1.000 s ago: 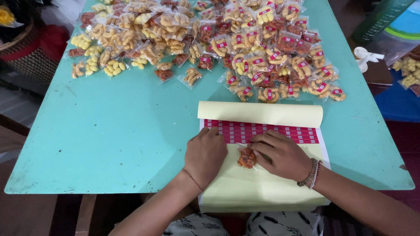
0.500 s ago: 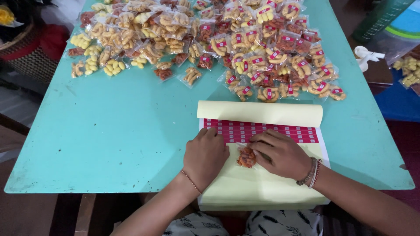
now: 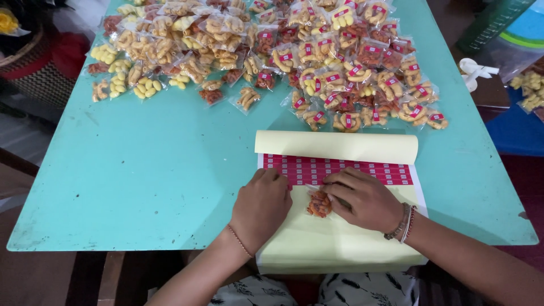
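A small clear packet of orange-red snacks (image 3: 319, 203) lies in the lower middle of the frame, on a pale yellow sticker sheet (image 3: 340, 243) with rows of red labels (image 3: 340, 169) just above it. The right hand (image 3: 365, 198) curls around the packet's right side, fingers touching it, though I cannot tell if it really pinches it. The left hand (image 3: 262, 207) rests flat and relaxed on the sheet, holding nothing. Compared with a second ago, both hands and the packet have almost not moved, so the work seems paused at the same place. In the upper part, many snack packets (image 3: 272, 51) cover the turquoise table (image 3: 141, 170)
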